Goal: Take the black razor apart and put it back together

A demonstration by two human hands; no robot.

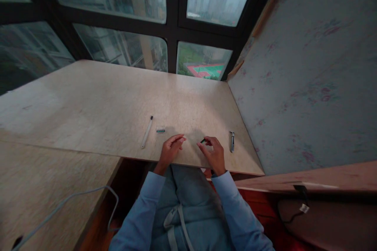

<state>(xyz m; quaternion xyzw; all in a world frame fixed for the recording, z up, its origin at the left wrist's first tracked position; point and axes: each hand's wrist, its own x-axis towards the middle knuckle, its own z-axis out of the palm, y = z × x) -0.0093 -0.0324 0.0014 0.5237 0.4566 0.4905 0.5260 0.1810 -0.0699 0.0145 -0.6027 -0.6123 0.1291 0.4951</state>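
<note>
My right hand [212, 153] pinches a small dark piece with a green tint [203, 140] between thumb and fingers, just above the table's front part. To its left, my left hand [171, 149] has its fingers bent and its fingertips close to the thumb; whether something small is between them I cannot make out. The hands are apart. Beyond my left hand lies a small razor cartridge [160, 130], seemingly in clear plastic. Left of that, a white toothbrush [147, 132] with a dark head lies slanted. A silvery razor [232, 142] lies right of my right hand.
The pale table [118, 106] runs back to dark-framed windows [172, 31]. A flower-patterned wall [309, 86] bounds it on the right. At the lower left, a light cable [73, 195] crosses a lower-left surface and hangs over its edge. My legs are under the front edge.
</note>
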